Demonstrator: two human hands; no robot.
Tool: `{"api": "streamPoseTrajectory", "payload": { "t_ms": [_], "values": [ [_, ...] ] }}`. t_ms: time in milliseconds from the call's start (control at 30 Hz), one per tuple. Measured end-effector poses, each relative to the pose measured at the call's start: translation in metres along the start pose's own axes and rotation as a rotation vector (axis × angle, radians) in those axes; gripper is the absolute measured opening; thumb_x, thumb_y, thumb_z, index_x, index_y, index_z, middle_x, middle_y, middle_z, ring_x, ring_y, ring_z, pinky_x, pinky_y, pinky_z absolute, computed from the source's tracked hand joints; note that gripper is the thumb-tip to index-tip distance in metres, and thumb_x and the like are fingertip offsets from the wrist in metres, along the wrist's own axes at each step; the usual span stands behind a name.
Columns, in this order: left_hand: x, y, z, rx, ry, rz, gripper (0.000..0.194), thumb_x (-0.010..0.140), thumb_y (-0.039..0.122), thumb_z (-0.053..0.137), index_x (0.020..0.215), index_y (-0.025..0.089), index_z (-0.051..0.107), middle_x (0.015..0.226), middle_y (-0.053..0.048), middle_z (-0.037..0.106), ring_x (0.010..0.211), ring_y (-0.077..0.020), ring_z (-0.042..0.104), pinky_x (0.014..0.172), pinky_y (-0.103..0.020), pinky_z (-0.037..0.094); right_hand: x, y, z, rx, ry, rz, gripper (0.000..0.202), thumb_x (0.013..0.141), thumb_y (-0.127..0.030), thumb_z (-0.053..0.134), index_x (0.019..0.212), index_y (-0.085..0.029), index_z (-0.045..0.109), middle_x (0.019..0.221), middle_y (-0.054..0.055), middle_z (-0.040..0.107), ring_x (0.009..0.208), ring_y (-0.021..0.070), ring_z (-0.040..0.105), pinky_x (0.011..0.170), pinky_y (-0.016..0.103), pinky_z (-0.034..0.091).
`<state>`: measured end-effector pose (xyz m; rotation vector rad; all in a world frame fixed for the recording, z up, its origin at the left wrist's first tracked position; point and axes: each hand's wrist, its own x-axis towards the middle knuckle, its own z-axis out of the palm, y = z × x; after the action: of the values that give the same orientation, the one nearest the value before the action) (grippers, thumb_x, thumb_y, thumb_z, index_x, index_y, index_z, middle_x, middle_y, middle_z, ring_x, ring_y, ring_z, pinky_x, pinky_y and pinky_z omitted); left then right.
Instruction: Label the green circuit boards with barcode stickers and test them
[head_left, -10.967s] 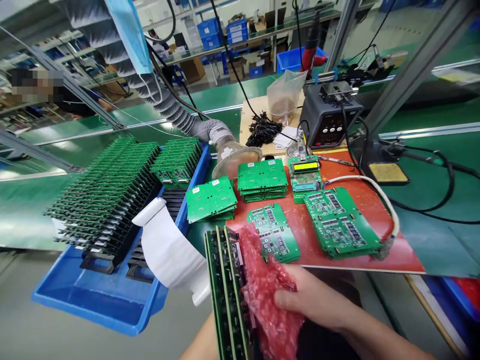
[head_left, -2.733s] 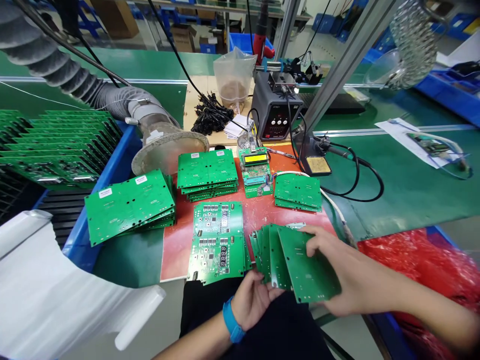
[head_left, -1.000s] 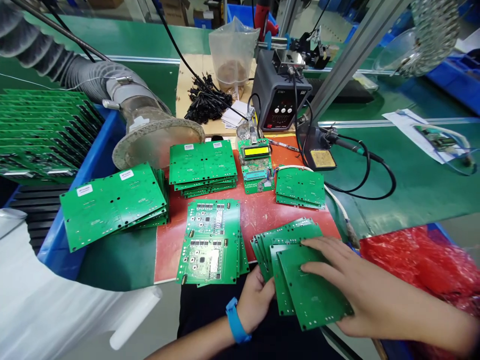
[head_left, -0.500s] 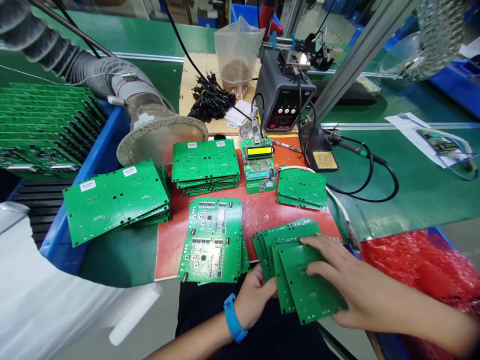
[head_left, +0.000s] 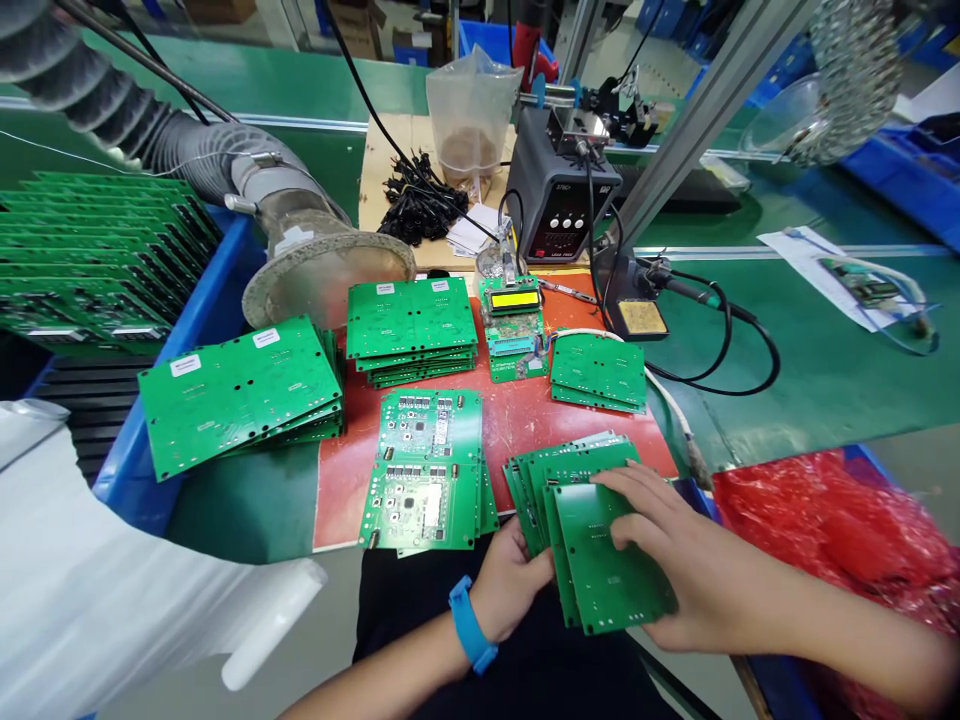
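A fanned stack of green circuit boards [head_left: 574, 458] sits at the front right edge of the bench, and my left hand [head_left: 511, 578] grips its near left side, thumb on top. My right hand [head_left: 686, 560] is closed around the upper boards, including the top circuit board [head_left: 611, 565], which tilts toward me; its fingertips press on the face and the thumb is at the near right edge. Left of my hands lies a small pile of circuit boards [head_left: 427, 470], component side up, with chips, buttons and a display on each half.
More stacked boards lie at left [head_left: 240, 395], at the middle [head_left: 411, 325] and at right [head_left: 598, 370]. A small programmer with a yellow screen [head_left: 514, 301], a soldering station [head_left: 568, 190] and an iron in its stand [head_left: 675, 285] stand behind. A fume duct [head_left: 322, 270] hangs left; red plastic [head_left: 817, 530] fills a right-hand bin.
My right hand has moved slightly left with the top boards, which now overlap more closely. My left hand keeps its grip. The whole view has shifted a little.
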<state>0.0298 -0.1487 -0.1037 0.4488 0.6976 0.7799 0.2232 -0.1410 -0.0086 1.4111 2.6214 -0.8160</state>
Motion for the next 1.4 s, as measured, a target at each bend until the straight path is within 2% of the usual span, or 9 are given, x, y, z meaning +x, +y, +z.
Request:
{"api": "streamPoseTrajectory", "payload": {
  "t_ms": [133,267,400,467,567,700,833,1067,1400],
  "values": [
    [0.000,0.006,0.009,-0.008,0.014,-0.035,0.039,0.066,0.032,0.079,0.098,0.014,0.067,0.096,-0.008,0.071,0.089,-0.0242,0.066,0.081,-0.035,0.050,0.000,0.002,-0.019,0.082,-0.078,0.047,0.041,0.054,-0.019,0.064,0.093,-0.021,0.049,0.138,0.015,0.037,0.134,0.0347,0.028,0.104,0.050,0.031],
    [0.004,0.021,0.027,-0.087,0.045,-0.152,0.042,0.066,0.032,0.077,0.103,0.016,0.066,0.097,-0.007,0.070,0.085,-0.0231,0.067,0.078,-0.035,0.052,0.009,0.016,-0.052,0.170,-0.180,0.085,0.052,0.057,-0.032,0.072,0.103,-0.024,0.049,0.136,0.010,0.043,0.129,0.0307,0.035,0.100,0.042,0.036],
    [0.015,0.034,0.039,-0.214,0.059,-0.172,0.039,0.070,0.033,0.073,0.104,0.015,0.065,0.092,-0.007,0.070,0.075,-0.0196,0.067,0.073,-0.035,0.055,0.030,0.036,-0.082,0.256,-0.257,0.141,0.063,0.056,-0.043,0.076,0.108,-0.023,0.048,0.115,0.006,0.055,0.102,0.0263,0.054,0.083,0.035,0.044],
    [0.020,0.039,0.044,-0.288,0.083,-0.184,0.032,0.076,0.034,0.067,0.100,0.013,0.065,0.086,-0.007,0.070,0.071,-0.0185,0.067,0.073,-0.035,0.056,0.043,0.044,-0.093,0.299,-0.321,0.151,0.062,0.060,-0.046,0.074,0.110,-0.022,0.046,0.104,0.004,0.057,0.090,0.0219,0.055,0.074,0.031,0.044],
    [0.025,0.047,0.050,-0.363,0.130,-0.238,0.027,0.085,0.033,0.056,0.100,0.012,0.065,0.084,-0.008,0.071,0.068,-0.0168,0.068,0.075,-0.034,0.056,0.061,0.054,-0.105,0.386,-0.396,0.111,0.057,0.066,-0.049,0.071,0.108,-0.021,0.045,0.099,0.003,0.056,0.088,0.0193,0.053,0.073,0.028,0.044],
    [0.027,0.057,0.056,-0.370,0.161,-0.276,0.029,0.090,0.032,0.048,0.102,0.011,0.065,0.083,-0.008,0.072,0.068,-0.0156,0.068,0.075,-0.032,0.056,0.074,0.058,-0.112,0.448,-0.445,0.071,0.055,0.069,-0.052,0.069,0.106,-0.020,0.044,0.097,0.003,0.055,0.088,0.0182,0.052,0.077,0.029,0.043],
    [0.028,0.061,0.057,-0.347,0.163,-0.278,0.030,0.090,0.031,0.048,0.106,0.011,0.063,0.083,-0.008,0.071,0.069,-0.0166,0.069,0.076,-0.033,0.056,0.076,0.059,-0.112,0.454,-0.459,0.072,0.057,0.068,-0.053,0.069,0.105,-0.020,0.043,0.094,0.002,0.057,0.085,0.0184,0.054,0.075,0.030,0.043],
    [0.032,0.063,0.058,-0.334,0.169,-0.290,0.030,0.088,0.029,0.050,0.108,0.010,0.063,0.086,-0.009,0.071,0.070,-0.0168,0.069,0.076,-0.033,0.056,0.077,0.067,-0.110,0.567,-0.495,0.101,0.064,0.068,-0.049,0.071,0.113,-0.020,0.037,0.108,0.006,0.058,0.092,0.0186,0.058,0.080,0.031,0.045],
    [0.032,0.065,0.057,-0.315,0.183,-0.295,0.023,0.084,0.025,0.055,0.100,0.011,0.064,0.082,-0.008,0.070,0.067,-0.0158,0.067,0.076,-0.034,0.057,0.083,0.066,-0.115,0.497,-0.523,0.089,0.062,0.066,-0.051,0.072,0.109,-0.021,0.041,0.101,0.004,0.059,0.090,0.0194,0.057,0.081,0.032,0.045]
  ]
}}
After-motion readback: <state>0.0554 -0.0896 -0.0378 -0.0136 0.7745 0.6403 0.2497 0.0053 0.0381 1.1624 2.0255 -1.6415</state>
